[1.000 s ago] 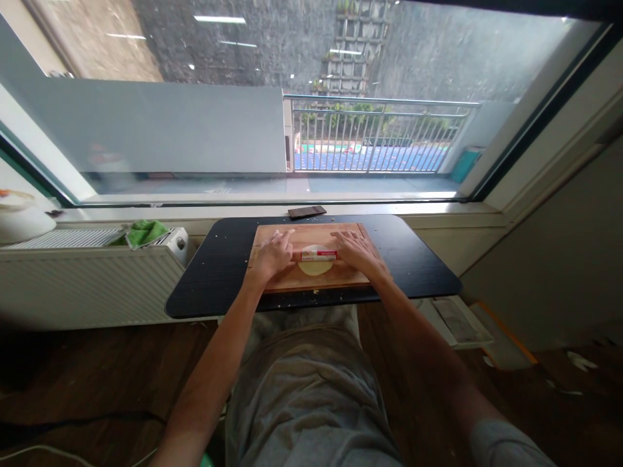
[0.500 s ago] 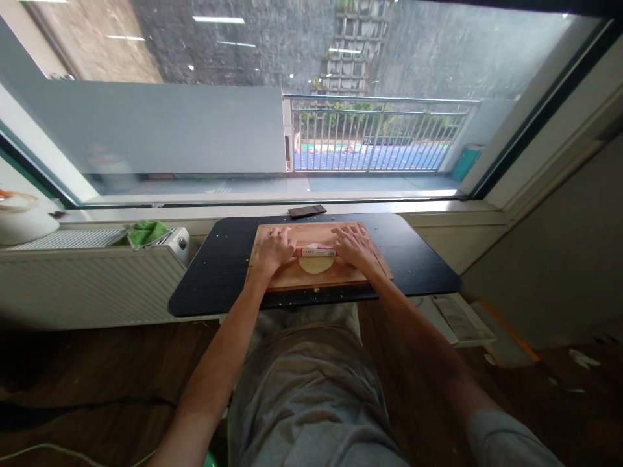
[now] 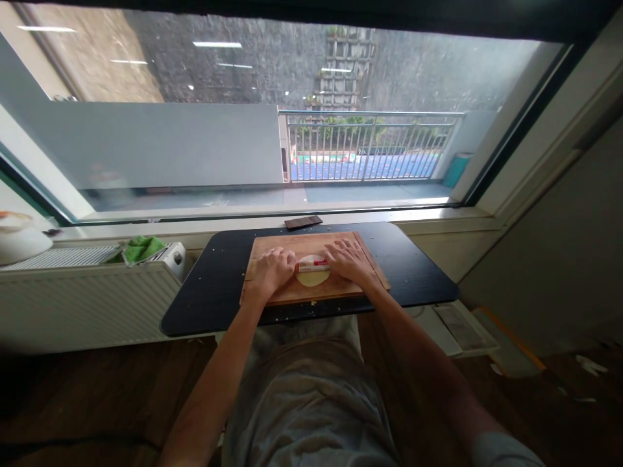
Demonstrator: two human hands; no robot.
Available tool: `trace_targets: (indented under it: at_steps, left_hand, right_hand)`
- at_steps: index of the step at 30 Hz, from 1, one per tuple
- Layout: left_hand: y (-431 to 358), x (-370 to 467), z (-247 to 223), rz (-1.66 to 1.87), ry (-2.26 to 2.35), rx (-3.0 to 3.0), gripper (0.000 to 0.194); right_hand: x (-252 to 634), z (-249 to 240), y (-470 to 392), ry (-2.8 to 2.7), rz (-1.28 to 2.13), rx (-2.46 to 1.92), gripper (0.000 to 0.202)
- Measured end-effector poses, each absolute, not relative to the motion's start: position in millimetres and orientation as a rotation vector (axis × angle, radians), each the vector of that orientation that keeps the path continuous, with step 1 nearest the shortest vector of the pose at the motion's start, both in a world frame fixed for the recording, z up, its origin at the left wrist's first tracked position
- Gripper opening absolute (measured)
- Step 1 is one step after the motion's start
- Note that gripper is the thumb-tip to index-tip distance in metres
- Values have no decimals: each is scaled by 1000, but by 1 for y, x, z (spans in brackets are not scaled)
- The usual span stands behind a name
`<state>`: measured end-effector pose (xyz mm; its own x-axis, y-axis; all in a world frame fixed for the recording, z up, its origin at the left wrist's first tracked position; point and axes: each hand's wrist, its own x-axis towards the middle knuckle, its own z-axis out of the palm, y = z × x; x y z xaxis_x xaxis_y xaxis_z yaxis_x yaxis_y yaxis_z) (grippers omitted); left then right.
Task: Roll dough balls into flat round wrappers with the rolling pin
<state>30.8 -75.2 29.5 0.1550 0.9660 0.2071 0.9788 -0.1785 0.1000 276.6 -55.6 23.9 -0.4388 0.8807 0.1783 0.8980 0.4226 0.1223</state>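
A pale round of dough (image 3: pixel 312 279) lies on a wooden cutting board (image 3: pixel 272 299). Across it rests a rolling pin (image 3: pixel 311 266) with a white and red printed label, its ends covered by my hands. My left hand (image 3: pixel 276 267) curls over the left end. On the right end lies my right hand (image 3: pixel 349 259), with its fingers stretched forward over the pin and its palm pressing down. The label and the near part of the dough show between the hands.
Under the board is a black table (image 3: pixel 204 292) with scattered crumbs. A dark flat bar (image 3: pixel 303 222) lies beyond the board by the sill. To the left, a green cloth (image 3: pixel 142 249) lies on a white radiator (image 3: pixel 87 298). A large window stands ahead.
The rolling pin has turned a little, so more red shows on its label. Both hands have shifted slightly with it. The head view has tilted up a little.
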Motion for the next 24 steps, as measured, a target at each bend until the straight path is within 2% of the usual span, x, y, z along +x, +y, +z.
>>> trace_targets:
  at_steps: [9,20,24]
  left_hand:
    - [-95,31,11,-518,-1980,-2296,51]
    - [-80,36,21,-415,-2032,-2200,46]
    - [-75,47,30,-369,-2056,-2141,51]
  right_hand:
    - [257,29,-79,-2442,-256,-1722,42]
    - [230,27,-67,-2461,-357,-1689,44]
    - [228,28,-58,-2474,-365,-1723,46]
